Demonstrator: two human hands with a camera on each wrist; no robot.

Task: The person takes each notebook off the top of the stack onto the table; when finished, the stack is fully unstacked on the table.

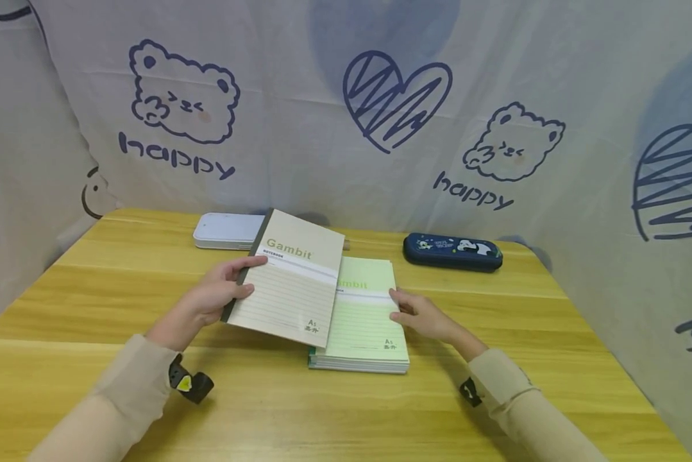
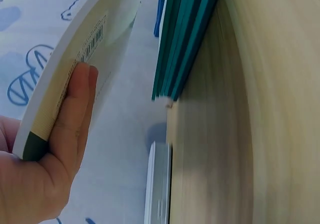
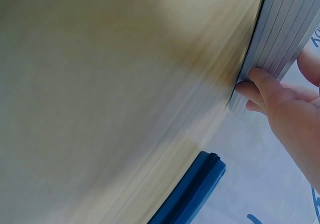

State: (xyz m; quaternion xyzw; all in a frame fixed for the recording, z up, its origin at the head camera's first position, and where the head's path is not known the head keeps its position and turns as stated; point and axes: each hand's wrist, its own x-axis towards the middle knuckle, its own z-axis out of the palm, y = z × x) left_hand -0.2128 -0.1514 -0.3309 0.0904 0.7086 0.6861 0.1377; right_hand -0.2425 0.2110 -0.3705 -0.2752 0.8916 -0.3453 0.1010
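Observation:
A beige "Gambit" notebook with a dark spine is tilted and lifted partly over a stack of pale green notebooks. My left hand grips it by the spine edge. The left wrist view shows that hand's fingers against the notebook's back cover, near a barcode. On the stack's right side rests my right hand; in the right wrist view its fingertips touch the page edges. Green spines of several stacked notebooks show in the left wrist view.
Behind the beige notebook lies a white case, partly covered by it. A dark blue pencil case with a panda print sits at the back right of the wooden table. A printed cloth hangs along the back edge.

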